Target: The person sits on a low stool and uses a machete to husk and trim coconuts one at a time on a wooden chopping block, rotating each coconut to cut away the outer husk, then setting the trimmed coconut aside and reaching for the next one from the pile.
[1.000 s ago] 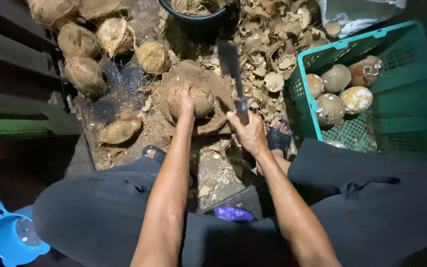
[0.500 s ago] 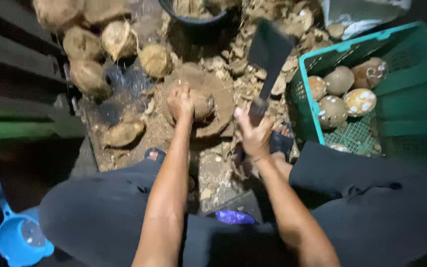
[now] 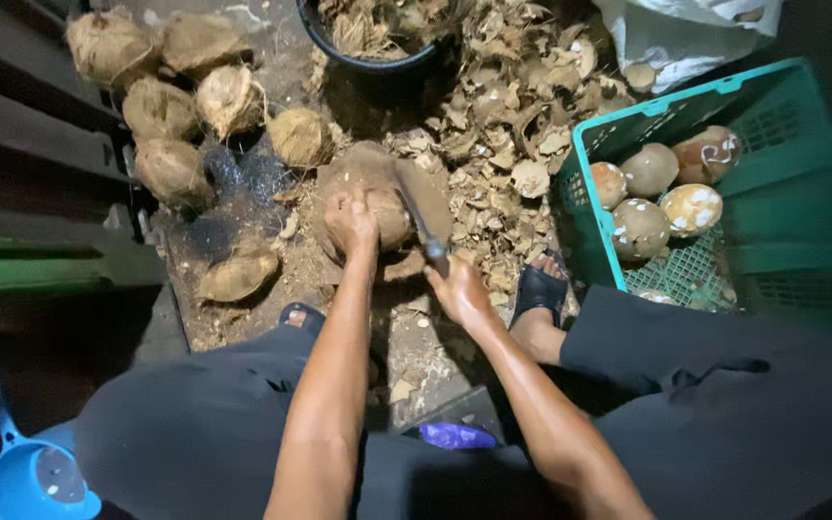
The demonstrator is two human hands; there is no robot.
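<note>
Nearby, green crate [image 3: 782, 106] holds peeled coconuts [image 3: 666, 197]; left hand [image 3: 351, 220] grips coconut [image 3: 387, 214], right hand [image 3: 456, 289] grips cleaver [image 3: 420, 214].

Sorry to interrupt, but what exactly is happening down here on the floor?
A seated person is trimming a coconut on a round chopping block. The left hand steadies it while the right hand holds a cleaver with its blade against it. Unhusked coconuts lie to the left, husk scraps cover the ground, and peeled coconuts sit in a green crate.

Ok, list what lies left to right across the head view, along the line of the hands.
Husked coconuts pile → left hand on a coconut → right hand gripping the cleaver → husk scraps → green crate of peeled coconuts.
</note>
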